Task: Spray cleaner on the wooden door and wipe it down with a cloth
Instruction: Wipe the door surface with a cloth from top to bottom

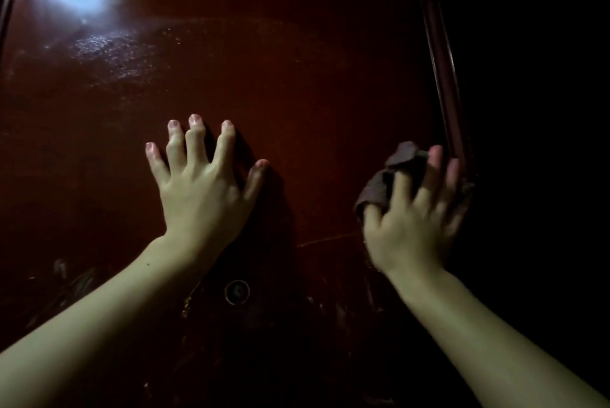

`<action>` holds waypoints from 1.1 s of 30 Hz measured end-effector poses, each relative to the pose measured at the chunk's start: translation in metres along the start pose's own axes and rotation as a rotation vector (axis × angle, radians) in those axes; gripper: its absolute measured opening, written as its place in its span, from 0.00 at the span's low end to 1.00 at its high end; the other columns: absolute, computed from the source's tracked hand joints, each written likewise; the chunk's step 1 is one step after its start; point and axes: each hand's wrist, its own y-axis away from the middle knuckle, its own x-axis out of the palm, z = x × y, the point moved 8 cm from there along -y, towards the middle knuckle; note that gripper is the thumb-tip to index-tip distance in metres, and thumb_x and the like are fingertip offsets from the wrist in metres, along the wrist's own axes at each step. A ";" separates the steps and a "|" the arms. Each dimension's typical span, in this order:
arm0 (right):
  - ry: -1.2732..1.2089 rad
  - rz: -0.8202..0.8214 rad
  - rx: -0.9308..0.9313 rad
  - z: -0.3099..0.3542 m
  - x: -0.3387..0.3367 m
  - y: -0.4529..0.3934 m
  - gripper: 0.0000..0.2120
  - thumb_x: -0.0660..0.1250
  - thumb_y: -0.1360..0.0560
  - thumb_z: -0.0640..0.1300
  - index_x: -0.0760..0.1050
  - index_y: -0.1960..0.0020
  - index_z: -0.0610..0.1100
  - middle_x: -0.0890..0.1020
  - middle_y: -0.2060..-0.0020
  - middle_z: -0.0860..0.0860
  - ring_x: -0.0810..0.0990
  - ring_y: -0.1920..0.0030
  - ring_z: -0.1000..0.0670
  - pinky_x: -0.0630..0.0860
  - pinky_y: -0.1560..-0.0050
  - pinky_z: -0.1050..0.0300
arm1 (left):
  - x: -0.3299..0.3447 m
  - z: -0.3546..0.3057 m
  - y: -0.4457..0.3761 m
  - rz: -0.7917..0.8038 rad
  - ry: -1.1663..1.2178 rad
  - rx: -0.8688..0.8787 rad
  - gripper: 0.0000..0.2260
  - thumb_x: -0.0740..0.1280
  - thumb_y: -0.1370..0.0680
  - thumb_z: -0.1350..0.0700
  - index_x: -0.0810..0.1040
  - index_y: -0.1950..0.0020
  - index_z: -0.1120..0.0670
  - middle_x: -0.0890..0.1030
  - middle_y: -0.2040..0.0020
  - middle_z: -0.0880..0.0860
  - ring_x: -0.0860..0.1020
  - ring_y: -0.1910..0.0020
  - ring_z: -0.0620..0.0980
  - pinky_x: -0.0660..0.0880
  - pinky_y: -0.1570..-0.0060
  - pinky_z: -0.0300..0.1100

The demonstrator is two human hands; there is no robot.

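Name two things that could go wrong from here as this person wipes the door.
1. The cloth is bunched small under the right hand, so bare fingers may smear the door.
2. The left hand presses spread fingers on the door and could leave prints; the wet sheen could dry streaky.

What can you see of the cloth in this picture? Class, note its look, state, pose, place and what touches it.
The cloth is small, dark brownish and soft-looking, crumpled into a wad rather than spread flat. It sits under the right hand, whose fingers curl over it and press it against the reddish-brown door near the door's right edge. Folds stick out past the fingers at the upper left. Most of it is hidden beneath the hand, and the light is dim.
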 end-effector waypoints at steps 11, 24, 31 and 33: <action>-0.017 -0.037 -0.172 0.015 0.004 0.008 0.36 0.52 0.29 0.62 0.60 0.24 0.49 0.56 0.22 0.43 0.51 0.23 0.38 0.49 0.28 0.32 | -0.006 0.004 0.000 0.034 -0.033 0.012 0.33 0.53 0.25 0.33 0.65 0.27 0.53 0.64 0.28 0.64 0.59 0.27 0.67 0.54 0.32 0.68; -0.001 0.026 -0.419 0.076 0.009 0.041 0.37 0.53 0.30 0.63 0.58 0.23 0.50 0.55 0.22 0.42 0.51 0.23 0.37 0.51 0.28 0.30 | -0.010 0.008 -0.002 0.071 -0.064 0.070 0.32 0.57 0.24 0.33 0.65 0.26 0.50 0.64 0.27 0.60 0.59 0.27 0.64 0.56 0.33 0.66; -0.008 0.115 0.060 0.061 0.001 -0.039 0.40 0.58 0.25 0.64 0.46 0.21 0.48 0.40 0.22 0.41 0.37 0.23 0.37 0.40 0.27 0.32 | -0.027 0.053 0.007 0.085 -0.056 0.174 0.32 0.56 0.25 0.35 0.64 0.27 0.52 0.69 0.31 0.60 0.65 0.31 0.61 0.60 0.36 0.71; -0.034 0.097 -0.021 0.098 0.002 -0.040 0.39 0.58 0.25 0.63 0.47 0.21 0.48 0.40 0.22 0.41 0.37 0.23 0.37 0.39 0.27 0.31 | -0.036 0.081 0.011 0.039 -0.017 0.099 0.33 0.57 0.26 0.37 0.62 0.26 0.55 0.68 0.33 0.61 0.64 0.32 0.62 0.61 0.35 0.69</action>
